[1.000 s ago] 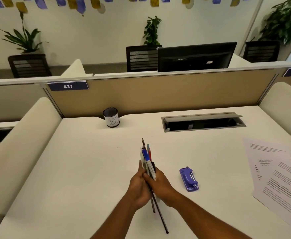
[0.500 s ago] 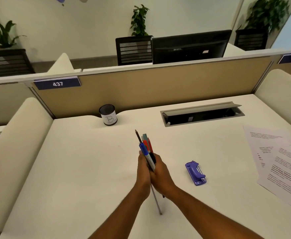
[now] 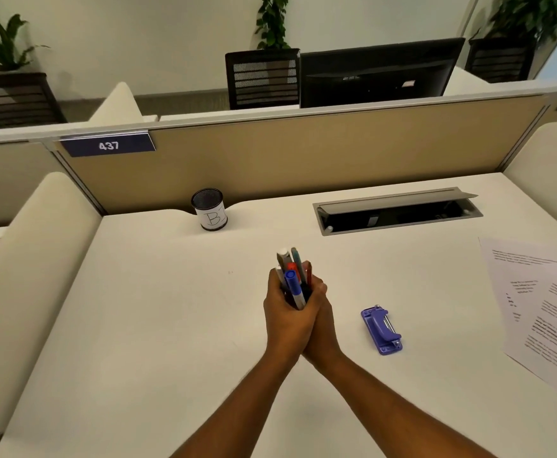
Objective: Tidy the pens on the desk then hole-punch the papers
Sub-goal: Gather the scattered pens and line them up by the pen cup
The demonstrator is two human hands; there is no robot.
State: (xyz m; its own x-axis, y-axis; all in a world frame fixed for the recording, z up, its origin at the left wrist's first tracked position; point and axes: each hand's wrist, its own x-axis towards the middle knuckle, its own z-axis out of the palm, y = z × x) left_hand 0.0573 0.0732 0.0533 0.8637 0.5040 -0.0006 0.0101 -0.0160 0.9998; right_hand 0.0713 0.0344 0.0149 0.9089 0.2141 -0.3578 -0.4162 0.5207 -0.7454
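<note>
Both hands meet at the middle of the desk (image 3: 138,325), wrapped from either side round a bundle of pens (image 3: 292,279): the left hand (image 3: 285,317) closes its fingers on the left of the bundle and the right hand (image 3: 320,320) on the right, palms pressed toward each other. The pens stand nearly upright with their tops poking out above the fingers, a blue-capped one nearest, a red one behind it and grey or teal ones farther back. This two-handed hold looks meant to square the loose pens into one tight sheaf so they can go into a holder together. A likely holder, the black mesh cup (image 3: 208,209) with a white label, stands well apart at the far edge of the desk to the left, against the partition (image 3: 303,153). The purple hole punch (image 3: 382,329) lies flat just to the right of the hands, and the printed papers (image 3: 541,312) lie farther right, overlapping; neither is being touched, so the punching step seems not yet begun. The lower ends of the pens are hidden inside the hands, so their count and whether they rest on the desk cannot be told. The papers are cut off by the right edge of the view, and their print is too small to read.
</note>
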